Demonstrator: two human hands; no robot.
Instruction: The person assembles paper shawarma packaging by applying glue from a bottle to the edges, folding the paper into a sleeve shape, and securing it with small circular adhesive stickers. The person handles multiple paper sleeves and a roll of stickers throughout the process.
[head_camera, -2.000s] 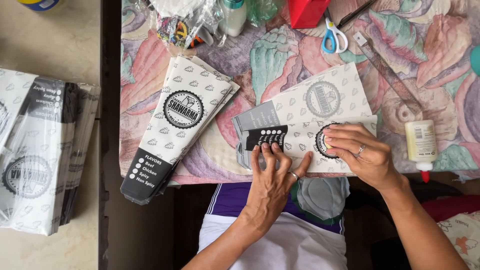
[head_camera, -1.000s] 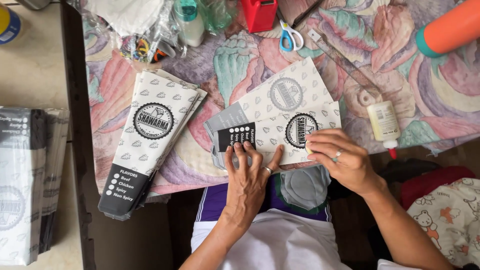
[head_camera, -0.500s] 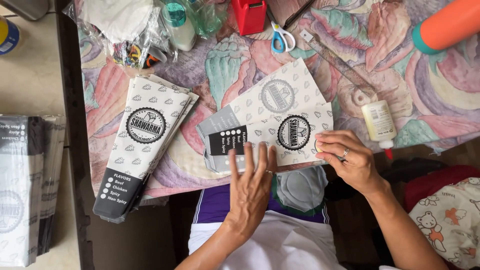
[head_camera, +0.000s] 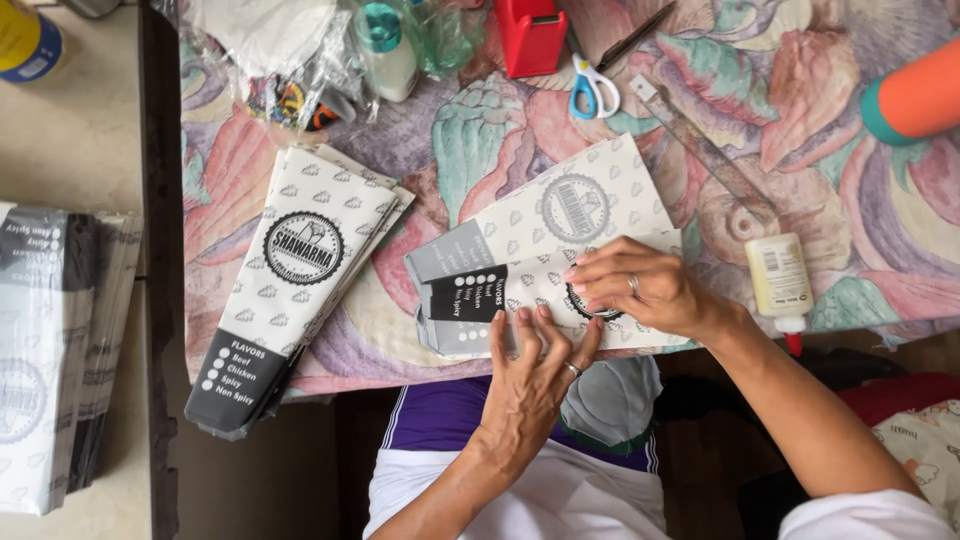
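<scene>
Left hand and right hand press flat, seemingly ungripping, on the matte printed paper sleeve.

Soft, even daylight, faint shadows, sharp centre, slight wide-angle stretch toward the edges.

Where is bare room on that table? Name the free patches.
Free tablecloth lies between the stack of bags and the bag being folded, and right of the glue bottle. The far edge is crowded: scissors, red dispenser, plastic-wrapped clutter.
</scene>
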